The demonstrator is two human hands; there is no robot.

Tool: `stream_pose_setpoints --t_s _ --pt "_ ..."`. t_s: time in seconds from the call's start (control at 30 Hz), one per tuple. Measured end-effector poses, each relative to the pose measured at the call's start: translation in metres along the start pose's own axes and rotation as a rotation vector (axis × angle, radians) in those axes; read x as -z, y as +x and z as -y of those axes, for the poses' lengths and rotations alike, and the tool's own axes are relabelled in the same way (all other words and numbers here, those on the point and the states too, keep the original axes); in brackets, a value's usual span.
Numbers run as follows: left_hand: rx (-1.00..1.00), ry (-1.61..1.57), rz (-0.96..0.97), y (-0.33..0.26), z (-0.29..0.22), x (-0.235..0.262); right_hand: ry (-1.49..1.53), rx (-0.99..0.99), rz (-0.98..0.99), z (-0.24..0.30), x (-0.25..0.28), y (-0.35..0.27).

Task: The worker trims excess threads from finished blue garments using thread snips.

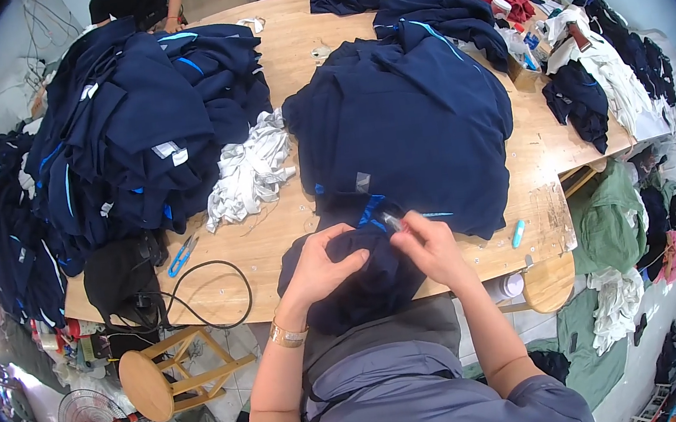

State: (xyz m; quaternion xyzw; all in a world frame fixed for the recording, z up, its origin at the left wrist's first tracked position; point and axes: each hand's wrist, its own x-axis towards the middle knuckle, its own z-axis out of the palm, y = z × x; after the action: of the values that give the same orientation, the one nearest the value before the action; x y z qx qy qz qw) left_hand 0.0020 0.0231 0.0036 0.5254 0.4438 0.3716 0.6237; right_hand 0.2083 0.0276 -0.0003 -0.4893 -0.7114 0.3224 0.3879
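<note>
A navy garment [356, 293] with a bright blue inner trim [372, 209] lies bunched at the table's front edge and hangs over it toward my lap. My left hand [329, 264] grips its cloth on the left side, thumb lying on top. On the other side of the trim, my right hand [431, 248] is closed around a small greyish, shiny tool [392, 222], its tip against the fabric; its exact kind is blurred. Just beyond both hands, a broad stack of navy garments [403, 119] covers the middle of the table.
At the left rises a big heap of navy garments [132, 118], beside white cloth strips [253, 171]. Blue thread snips [182, 257], a black cable [235, 266] and a turquoise marker-like stick [518, 233] lie near the front edge. A wooden stool [147, 385] stands lower left. Another person [135, 0] is across the table.
</note>
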Motion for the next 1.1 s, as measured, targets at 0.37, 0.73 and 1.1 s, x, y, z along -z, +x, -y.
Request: stream_pose_setpoints --t_s 0.37,0.73,1.1 --pt "-0.004 -0.362 -0.033 0.009 0.031 0.010 0.718 -0.279 0.037 -0.031 -0.028 -0.018" --pt "-0.080 0.451 -0.071 0.005 -0.022 -0.006 0.225 -0.040 -0.014 -0.004 -0.021 -0.017" --pt "-0.059 0.161 0.014 0.006 0.008 -0.001 0.364 -0.036 -0.023 0.001 -0.021 -0.007"
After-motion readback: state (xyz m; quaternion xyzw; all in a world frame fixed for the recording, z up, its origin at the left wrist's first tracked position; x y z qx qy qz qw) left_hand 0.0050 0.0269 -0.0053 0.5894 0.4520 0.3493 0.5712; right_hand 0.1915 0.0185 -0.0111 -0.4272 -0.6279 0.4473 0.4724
